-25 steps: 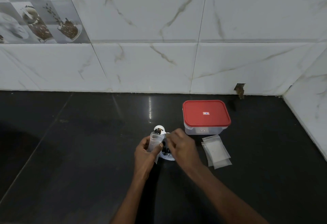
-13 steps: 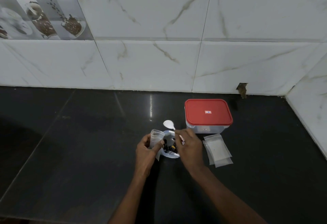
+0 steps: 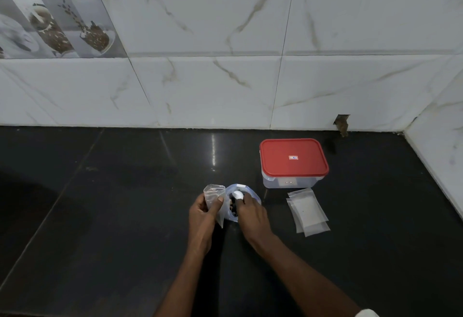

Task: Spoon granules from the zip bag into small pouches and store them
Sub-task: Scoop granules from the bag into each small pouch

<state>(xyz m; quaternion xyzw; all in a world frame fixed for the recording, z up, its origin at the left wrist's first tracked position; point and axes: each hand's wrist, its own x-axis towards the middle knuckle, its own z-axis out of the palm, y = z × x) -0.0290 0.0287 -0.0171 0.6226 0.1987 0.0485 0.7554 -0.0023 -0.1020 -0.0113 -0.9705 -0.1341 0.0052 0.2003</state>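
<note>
My left hand (image 3: 204, 212) holds a small clear pouch (image 3: 214, 195) upright with its mouth open. Right beside it stands the zip bag (image 3: 250, 191), open at the top, with dark granules inside. My right hand (image 3: 251, 214) pinches a white plastic spoon (image 3: 237, 194) whose bowl is down inside the zip bag's mouth. The spoon's handle is hidden under my fingers.
A clear box with a red lid (image 3: 293, 157) stands shut behind and to the right. Several empty flat pouches (image 3: 308, 212) lie stacked in front of it. The black counter (image 3: 112, 204) meets marble wall tiles at the back and at the far right.
The spoon was over the pouch's mouth, then lifted above the zip bag; now its bowl has dropped into the zip bag. My left hand keeps the pouch in the same spot.
</note>
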